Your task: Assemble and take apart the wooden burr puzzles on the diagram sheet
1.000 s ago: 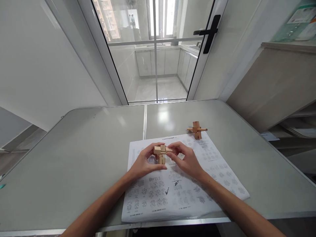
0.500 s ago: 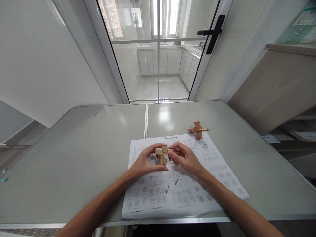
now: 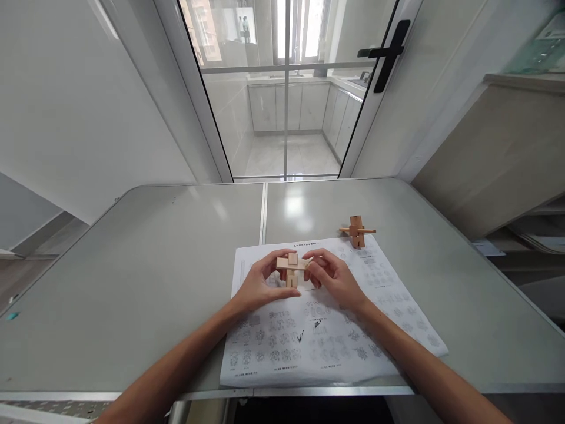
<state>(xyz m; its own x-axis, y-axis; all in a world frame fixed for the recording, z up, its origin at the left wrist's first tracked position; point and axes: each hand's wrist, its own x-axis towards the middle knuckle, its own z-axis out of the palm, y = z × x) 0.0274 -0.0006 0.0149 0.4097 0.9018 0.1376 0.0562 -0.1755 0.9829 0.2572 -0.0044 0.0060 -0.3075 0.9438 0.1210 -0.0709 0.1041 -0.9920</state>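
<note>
Between my hands, over a printed sheet (image 3: 335, 347), is a light wooden interlocking puzzle (image 3: 292, 266) made of crossed bars. My left hand (image 3: 260, 281) is closed around its left side, thumb reaching along the near end. On the other side, the fingers of my right hand (image 3: 332, 277) pinch the right end of a horizontal bar. Part of the puzzle is hidden behind my left fingers. A darker brown wooden cross-shaped puzzle (image 3: 356, 231) rests at the sheet's far right corner, touched by neither hand.
The sheet carries rows of small diagrams and lies on a grey table (image 3: 132, 282) with a metal edge. Beyond the table stands a glass door with a black handle (image 3: 388, 54). To the right are shelves (image 3: 489, 141); a small teal object (image 3: 12, 316) lies at the left edge.
The light puzzle has tilted slightly in my hands, so its horizontal bar shows a broader face. My right fingers have shifted a little outward along the bar. The view has moved slightly.
</note>
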